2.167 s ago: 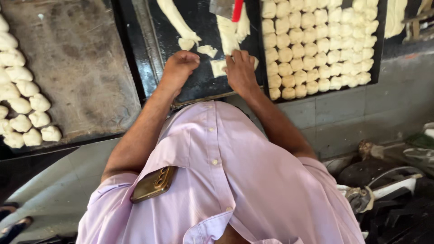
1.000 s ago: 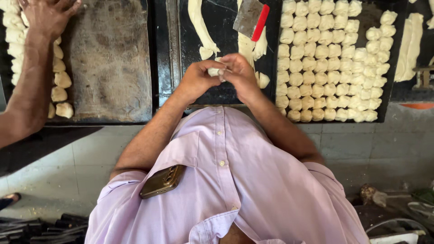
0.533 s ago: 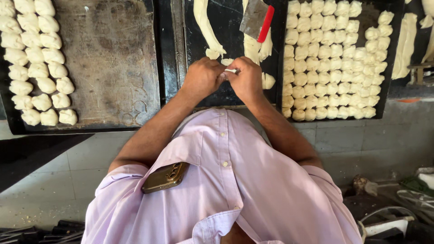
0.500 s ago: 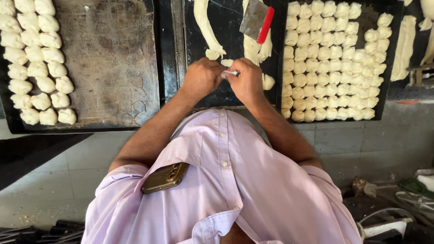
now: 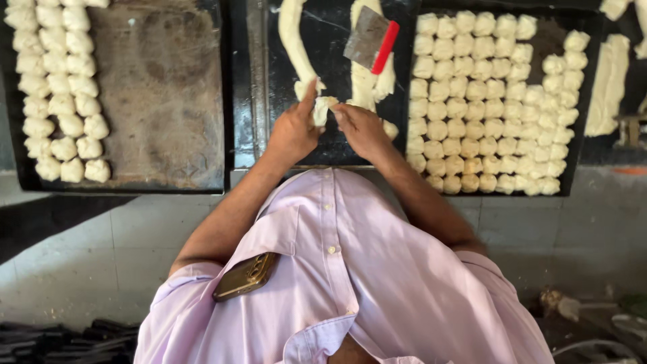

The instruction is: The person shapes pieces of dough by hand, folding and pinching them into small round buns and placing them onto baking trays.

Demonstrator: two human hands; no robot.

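— What did your hands have at that moment?

— Your left hand [image 5: 293, 128] and right hand [image 5: 360, 128] met at the upper middle of the frame over the dark counter [image 5: 323, 145], and both sets of fingers were pinched on one small dough piece [image 5: 322, 108] held between them, just above the surface.

— What lay around it?

— Just above your hands ran a long dough strip [image 5: 291, 40], and to its right a second dough strip [image 5: 364, 84] with a metal scraper [image 5: 372, 40] with a red handle resting on it. At the upper right of the frame stood a dark tray [image 5: 581, 121] packed with rows of dough pieces [image 5: 485, 101]. At the upper left sat another tray [image 5: 162, 101] with shaped dough lumps [image 5: 64, 87] along its left side. Lower down, a phone [image 5: 246, 276] stuck out of your shirt pocket.
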